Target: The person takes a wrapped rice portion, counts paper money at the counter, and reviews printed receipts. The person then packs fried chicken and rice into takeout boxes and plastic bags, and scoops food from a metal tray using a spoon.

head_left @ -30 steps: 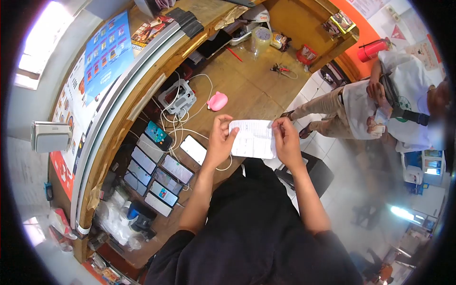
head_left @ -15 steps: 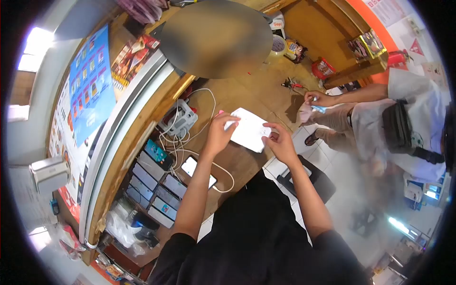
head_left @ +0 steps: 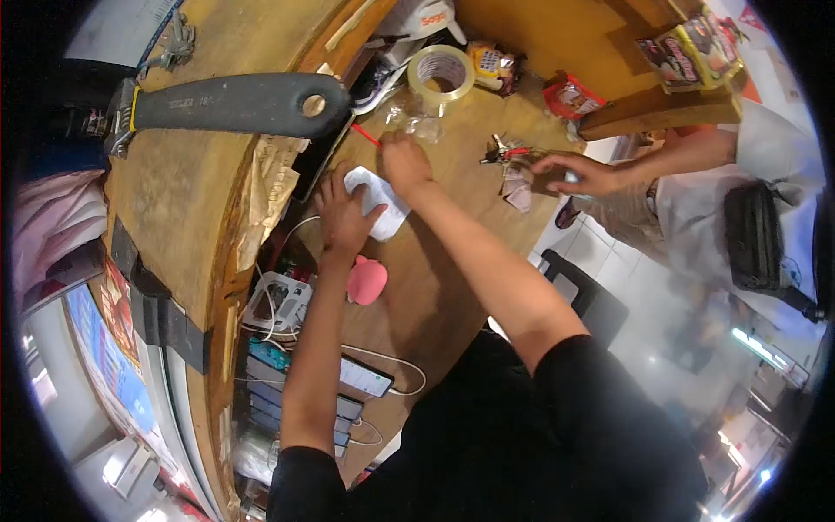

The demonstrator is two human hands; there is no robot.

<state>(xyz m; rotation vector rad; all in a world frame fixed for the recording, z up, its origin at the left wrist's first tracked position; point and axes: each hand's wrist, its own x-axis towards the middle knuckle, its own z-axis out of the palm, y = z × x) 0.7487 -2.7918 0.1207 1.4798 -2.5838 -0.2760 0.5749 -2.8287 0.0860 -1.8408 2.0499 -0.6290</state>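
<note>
The white paper [head_left: 383, 209] lies on the wooden desk, smaller than before. My left hand [head_left: 344, 211] rests on its left edge with the fingers apart. Beyond the paper, my right hand [head_left: 406, 163] is closed at the near end of a red pen-like stick [head_left: 365, 133]; whether it grips the stick is hidden. A pink rounded object [head_left: 367, 281] sits beside my left wrist. Near a small tool with red handles [head_left: 509, 152], another person's hand [head_left: 587, 174] reaches over the desk's right side, close to crumpled pinkish paper [head_left: 517, 188].
A large wrench [head_left: 235, 103] lies on the raised counter at the upper left. Tape [head_left: 441, 74] and snack packets [head_left: 496, 68] stand at the back. Phones [head_left: 364, 376] with white cables lie lower left. The other person [head_left: 687, 209] stands at the right.
Both hands have moved up and left across the desk. The paper, earlier held up between them, is now down on the wood. My right hand has left it. The view has shifted.
</note>
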